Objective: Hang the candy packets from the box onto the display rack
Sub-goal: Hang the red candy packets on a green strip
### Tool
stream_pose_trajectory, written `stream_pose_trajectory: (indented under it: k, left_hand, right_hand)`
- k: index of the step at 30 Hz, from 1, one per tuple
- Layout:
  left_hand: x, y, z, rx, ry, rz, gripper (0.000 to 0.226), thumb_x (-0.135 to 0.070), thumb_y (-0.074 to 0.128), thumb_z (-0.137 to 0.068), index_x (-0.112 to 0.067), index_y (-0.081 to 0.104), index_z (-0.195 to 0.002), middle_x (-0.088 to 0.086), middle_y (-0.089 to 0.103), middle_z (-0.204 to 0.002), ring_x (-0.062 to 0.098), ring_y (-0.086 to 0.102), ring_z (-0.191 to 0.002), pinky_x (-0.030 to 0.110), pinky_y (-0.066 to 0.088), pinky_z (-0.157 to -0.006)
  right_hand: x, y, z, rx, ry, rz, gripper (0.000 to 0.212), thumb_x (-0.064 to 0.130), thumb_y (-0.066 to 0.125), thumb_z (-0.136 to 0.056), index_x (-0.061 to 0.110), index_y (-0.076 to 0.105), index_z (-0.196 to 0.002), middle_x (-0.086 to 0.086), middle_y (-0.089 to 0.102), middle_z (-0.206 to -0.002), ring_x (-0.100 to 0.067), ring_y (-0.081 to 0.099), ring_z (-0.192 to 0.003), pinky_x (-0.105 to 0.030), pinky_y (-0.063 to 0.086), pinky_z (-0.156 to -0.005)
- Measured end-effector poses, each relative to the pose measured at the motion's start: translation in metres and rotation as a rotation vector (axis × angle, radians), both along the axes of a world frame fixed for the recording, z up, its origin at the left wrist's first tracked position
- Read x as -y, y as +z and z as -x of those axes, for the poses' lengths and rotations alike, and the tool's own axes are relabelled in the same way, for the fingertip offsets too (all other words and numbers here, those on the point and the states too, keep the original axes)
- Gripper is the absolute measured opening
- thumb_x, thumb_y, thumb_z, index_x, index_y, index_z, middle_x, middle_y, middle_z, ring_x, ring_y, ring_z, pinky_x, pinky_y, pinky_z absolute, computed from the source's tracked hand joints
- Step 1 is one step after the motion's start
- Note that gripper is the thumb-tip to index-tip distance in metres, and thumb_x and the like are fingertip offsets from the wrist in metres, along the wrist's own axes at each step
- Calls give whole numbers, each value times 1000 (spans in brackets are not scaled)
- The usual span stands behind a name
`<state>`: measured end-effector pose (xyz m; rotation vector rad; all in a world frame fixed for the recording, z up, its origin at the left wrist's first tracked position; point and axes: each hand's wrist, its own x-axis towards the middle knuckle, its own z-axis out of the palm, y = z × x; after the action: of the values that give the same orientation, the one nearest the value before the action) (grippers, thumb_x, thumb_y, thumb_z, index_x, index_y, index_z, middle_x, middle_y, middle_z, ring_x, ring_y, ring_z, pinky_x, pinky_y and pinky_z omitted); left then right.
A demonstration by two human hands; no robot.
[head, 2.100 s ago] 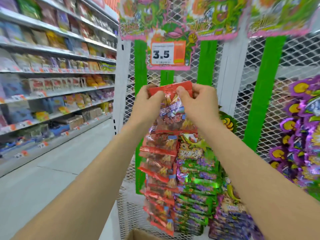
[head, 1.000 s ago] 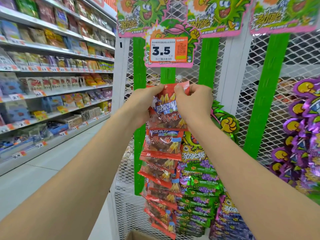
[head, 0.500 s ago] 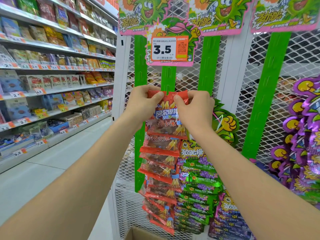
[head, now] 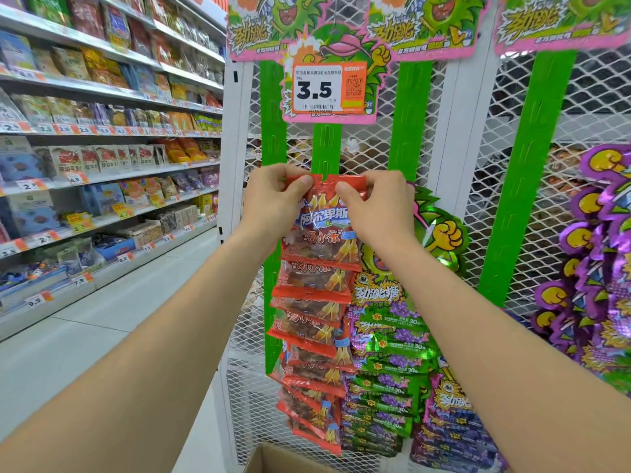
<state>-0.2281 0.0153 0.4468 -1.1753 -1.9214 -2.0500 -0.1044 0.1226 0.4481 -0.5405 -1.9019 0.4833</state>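
The step in hand is the hanging itself. The person holds one red candy packet (head: 321, 228) up against the middle green hanging strip (head: 326, 145) of the white mesh display rack (head: 452, 131), just below the price tag (head: 319, 88) marked 3.5.

The left hand (head: 273, 199) pinches the packet's top left corner between thumb and curled fingers. The right hand (head: 375, 206) pinches the top right corner the same way. The sealed top edge is stretched flat between them and lies across the strip.

The packet sits at the head of a column of hung red packets (head: 310, 322) that runs down the same strip, overlapping like shingles. Green grape packets (head: 392, 380) fill the strip to the right. A corner of the cardboard box (head: 269, 459) shows at the bottom edge, well below the hands; its contents are out of view.

Whether the packet's hang hole has caught on a tab of the strip cannot be told, because the thumbs and the foil hide that spot. The next move probably calls for a small, centred push that seats the hole over a tab, then a light downward tug to test it before both hands let go. If the hole sits off centre, the packet would likely hang crooked or slip off.
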Motion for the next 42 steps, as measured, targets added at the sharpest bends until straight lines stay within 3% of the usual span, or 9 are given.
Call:
stream_pose_trajectory:
  k: [9,14,20,25,27,30,32,36,42]
  left_hand:
    - [3,4,-3,-17,-11,8,10,-14,71,-102,-6,75,-107,4,78,-87,0,73,-67,17,57,-60]
    - [3,2,-4,-26,15,11,12,-16,76,-98,-9,79,-108,6,81,-93,16,79,-85,31,66,-74]
    - [5,2,-7,-19,5,-7,10,-14,76,-98,-9,79,-106,4,81,-90,10,78,-79,24,63,-68]
    - [2,-4,-6,-20,31,9,12,-16,74,-100,-13,76,-111,1,80,-94,13,78,-84,38,66,-80]
    - [3,-8,-7,-118,130,53,20,-19,75,-98,-19,73,-118,-8,77,-101,10,74,-92,38,63,-89]
    - [15,-29,-16,-312,279,69,45,-19,79,-94,-20,61,-135,-17,63,-121,4,60,-113,22,46,-102]
    - [29,-60,-27,-397,348,46,46,-19,79,-94,-18,60,-136,-7,60,-130,7,53,-119,16,38,-103]
    - [58,-168,-48,-440,288,115,14,-14,79,-91,-20,70,-101,-2,63,-101,12,58,-93,13,42,-84]
    - [72,-373,-37,-211,-278,1013,11,-36,81,-84,-31,73,-88,-14,76,-86,-2,68,-78,30,57,-75]
  right_hand:
    - [-2,-2,6,-14,-29,34,30,38,75,-94,18,73,-72,4,63,-65,-27,61,-74,-34,42,-71]
    - [5,-5,4,-51,-43,68,21,34,75,-95,21,77,-79,7,66,-67,-20,64,-71,-31,42,-69]
    - [7,-4,3,-62,-54,95,23,33,74,-96,15,79,-83,4,70,-72,-21,65,-77,-32,42,-71]
    - [10,-8,1,-92,-43,58,21,37,75,-94,24,77,-78,11,70,-67,-12,67,-68,-27,49,-73]
    - [9,-14,0,-119,-48,46,12,35,78,-92,23,78,-93,13,71,-75,-6,66,-70,-13,47,-77]
    - [16,-34,-14,-192,-57,-67,37,23,78,-90,20,68,-125,7,68,-105,-10,65,-94,-18,45,-90]
    - [32,-62,-31,-205,41,-186,34,11,74,-90,18,68,-122,4,66,-107,-6,62,-96,-15,46,-88]
    - [65,-156,-67,165,307,-87,13,12,72,-88,24,73,-92,11,66,-72,-7,60,-65,-17,43,-68]
    - [60,-304,-99,1167,536,237,20,22,60,-95,14,78,-90,-4,77,-80,-16,69,-73,-23,52,-70]
